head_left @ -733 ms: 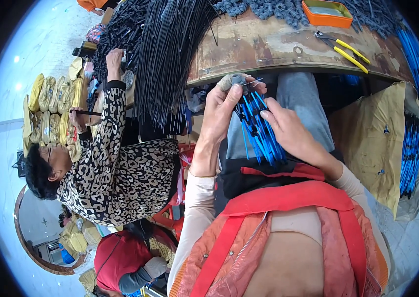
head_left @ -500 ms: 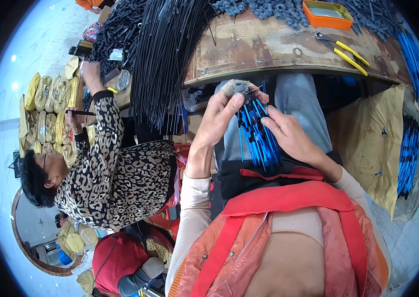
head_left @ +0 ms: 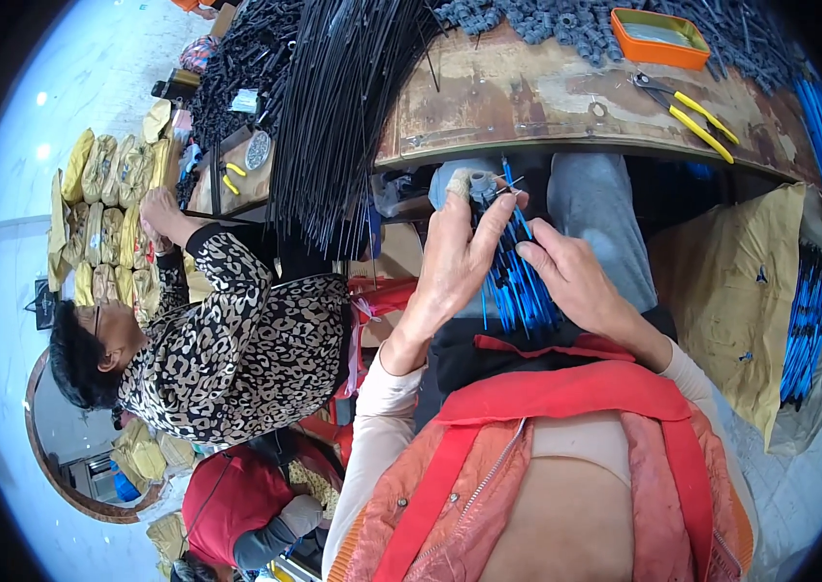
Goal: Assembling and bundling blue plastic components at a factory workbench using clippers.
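Over my lap, a bundle of thin blue rods (head_left: 520, 299) with black joints hangs from a ringed grey plastic hub (head_left: 481, 186). My left hand (head_left: 455, 247) is closed round the hub end, with tape or cloth wrapped on one finger. Its thumb and fingertips pinch near a blue rod that sticks up past the hub, beside a thin wire-like end. Lower on the right side, my right hand (head_left: 574, 276) is closed on the blue rods, thumb against them. The fingers beneath the bundle are hidden.
On the worn wooden table (head_left: 527, 97) lie yellow-handled cutters (head_left: 692, 116), an orange tin (head_left: 660, 39), grey plastic parts (head_left: 547, 24) and long black rods (head_left: 333, 126). A brown sack (head_left: 731, 301) and more blue rods (head_left: 806, 325) stand right. A co-worker (head_left: 227, 339) sits left.
My left thumb has shifted from the hub toward the right, and a blue rod now stands up past the hub there. The co-worker's raised hand has come down, bringing both hands together.
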The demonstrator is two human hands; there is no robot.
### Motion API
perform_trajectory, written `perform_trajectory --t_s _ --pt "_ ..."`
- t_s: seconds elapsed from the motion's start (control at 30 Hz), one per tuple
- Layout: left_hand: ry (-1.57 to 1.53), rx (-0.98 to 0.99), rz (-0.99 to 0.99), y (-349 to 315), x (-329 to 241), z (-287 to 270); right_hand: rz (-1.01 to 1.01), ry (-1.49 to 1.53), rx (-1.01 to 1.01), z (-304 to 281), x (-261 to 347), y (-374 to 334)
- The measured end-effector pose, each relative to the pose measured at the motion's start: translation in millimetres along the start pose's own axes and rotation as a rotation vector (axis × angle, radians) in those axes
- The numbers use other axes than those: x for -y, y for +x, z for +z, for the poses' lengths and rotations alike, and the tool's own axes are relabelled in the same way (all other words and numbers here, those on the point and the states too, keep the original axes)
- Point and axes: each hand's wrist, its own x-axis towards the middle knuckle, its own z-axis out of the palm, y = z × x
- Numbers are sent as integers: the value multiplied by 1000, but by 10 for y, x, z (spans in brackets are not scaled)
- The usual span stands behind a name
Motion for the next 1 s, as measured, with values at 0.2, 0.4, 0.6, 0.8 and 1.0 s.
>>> perform_trajectory --t_s 0.2,0.4,0.6,0.8,1.0 --pt "51 -94 -58 -66 2 -31 -14 150 -58 78 20 -14" --pt "-85 123 -140 -258 -20 -302 -222 -73 -118 194 -26 -25" --pt "-178 214 -252 -331 -63 -464 -245 -70 87 81 32 145" --pt "-235 334 -234 -243 -140 -489 -189 -68 206 -65 61 127" --pt "-180 359 -212 -162 -154 -430 -191 -83 11 52 99 28"
